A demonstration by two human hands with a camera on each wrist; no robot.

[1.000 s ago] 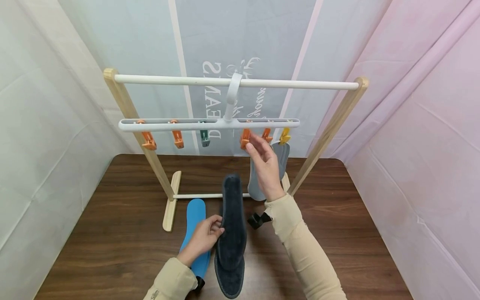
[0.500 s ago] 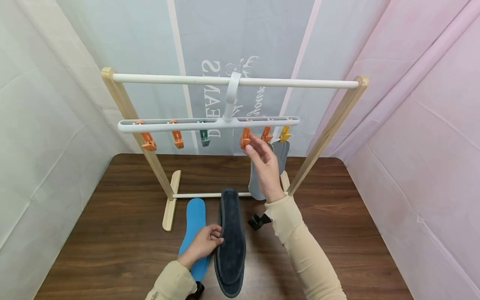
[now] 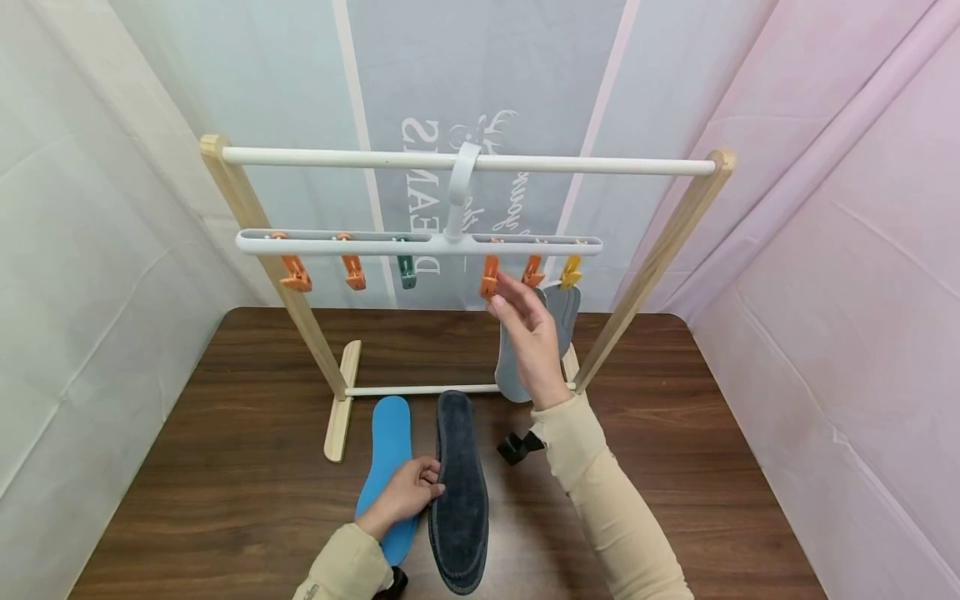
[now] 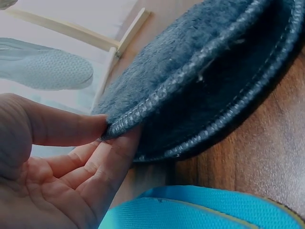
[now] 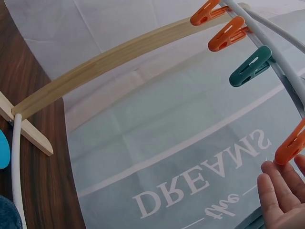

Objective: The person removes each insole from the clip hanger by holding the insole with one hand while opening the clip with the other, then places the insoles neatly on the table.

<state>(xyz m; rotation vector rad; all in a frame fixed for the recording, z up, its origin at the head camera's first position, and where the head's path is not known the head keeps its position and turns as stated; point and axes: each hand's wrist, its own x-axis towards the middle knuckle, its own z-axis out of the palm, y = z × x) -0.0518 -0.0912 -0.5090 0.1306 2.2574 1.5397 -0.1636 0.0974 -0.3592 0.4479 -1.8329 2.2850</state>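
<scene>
My left hand (image 3: 408, 490) pinches the edge of a dark fuzzy insole (image 3: 459, 475) between thumb and fingers. In the left wrist view a second dark insole (image 4: 228, 119) lies beneath it, with a gap at the side. My right hand (image 3: 536, 342) is raised to an orange clothes peg (image 3: 489, 277) on the white hanger (image 3: 337, 244), thumb and fingertips at the peg's lower end. That peg holds no insole. Blue insoles (image 3: 392, 433) lie on the table left of the dark pair, partly behind my left wrist.
The hanger hooks over the white rod (image 3: 600, 165) of a wooden rack (image 3: 656, 267). Two grey insoles (image 3: 567, 312) hang at right, partly behind my hand, near a yellow peg (image 3: 570, 272) and another orange peg (image 3: 532, 272). Other pegs (image 3: 407, 272) hang at left. A black object (image 3: 513, 448) lies below.
My left hand has lowered the upper dark insole toward me, and it now lines up over the lower one. My right hand stays at the orange peg, slightly lower.
</scene>
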